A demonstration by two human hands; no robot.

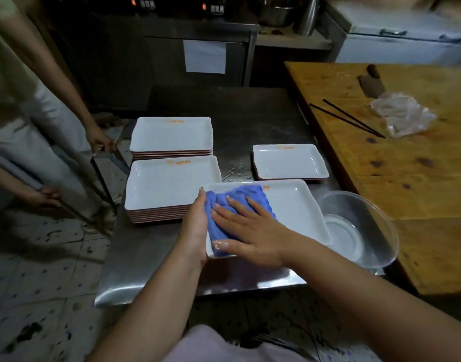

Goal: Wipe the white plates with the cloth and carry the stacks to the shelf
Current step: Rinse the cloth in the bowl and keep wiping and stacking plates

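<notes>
Steel table [151, 259]: white rectangular plate [297, 207] in left hand [195, 231], flat right hand [250, 231] on possibly damp blue cloth [234, 202].

Dim light. Steel surface [250, 118] stands on a speckled tiled floor [41, 283]. A wooden table [407, 165] butts against its right edge. Behind its far edge: dark metal cabinet [172, 61] bearing a paper sheet [205, 56]; white chest freezer [407, 45] far right.

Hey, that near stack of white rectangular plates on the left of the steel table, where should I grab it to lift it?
Grip the near stack of white rectangular plates by its two short ends, fingers under the bottom plate's flared rim, coming from its left and right. Probably free the hands first: the left hand holds the plate being wiped, which crowds the stack's right end.
</notes>
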